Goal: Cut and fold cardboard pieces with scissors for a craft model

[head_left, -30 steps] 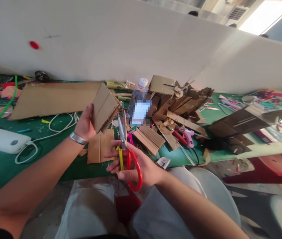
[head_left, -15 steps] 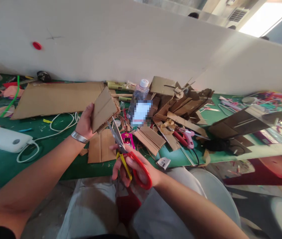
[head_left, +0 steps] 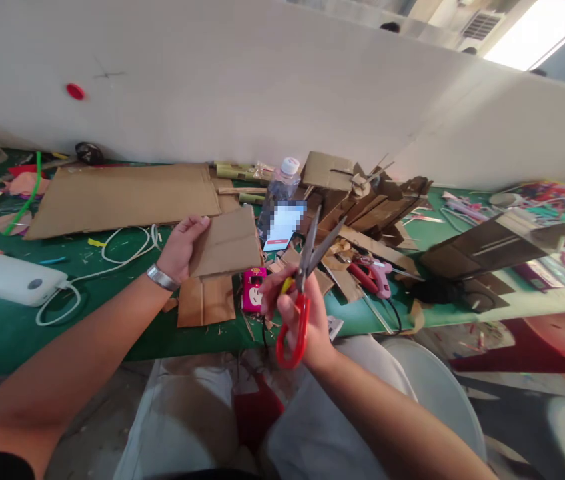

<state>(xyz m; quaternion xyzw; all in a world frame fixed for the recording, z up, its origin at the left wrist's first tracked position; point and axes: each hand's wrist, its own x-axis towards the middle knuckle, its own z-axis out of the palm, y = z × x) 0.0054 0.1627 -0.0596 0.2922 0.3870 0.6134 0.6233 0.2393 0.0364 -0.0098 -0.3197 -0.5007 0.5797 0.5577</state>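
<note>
My left hand (head_left: 182,249) grips a rectangular piece of cardboard (head_left: 226,241) by its left edge, fingers on top, holding it above the table. In my right hand (head_left: 307,320) is a pair of scissors (head_left: 298,331) with red and yellow handles. The blades are spread and point up and away, apart from the cardboard. Beneath the held piece lies a smaller cardboard piece (head_left: 206,303). A pink device (head_left: 252,291) with a small red light sits between my hands.
Behind are a large cardboard sheet (head_left: 127,200), a plastic bottle (head_left: 282,183) and a lit phone (head_left: 284,227). To the right lie a pink glue gun (head_left: 380,279) and cardboard constructions (head_left: 492,247). A white power bank (head_left: 15,280) with a cable rests at left on the green table (head_left: 112,333).
My right hand has moved right, swinging the scissors' blades away from the cardboard to point up. The cardboard has turned flatter, showing its broad face, and shifted slightly right.
</note>
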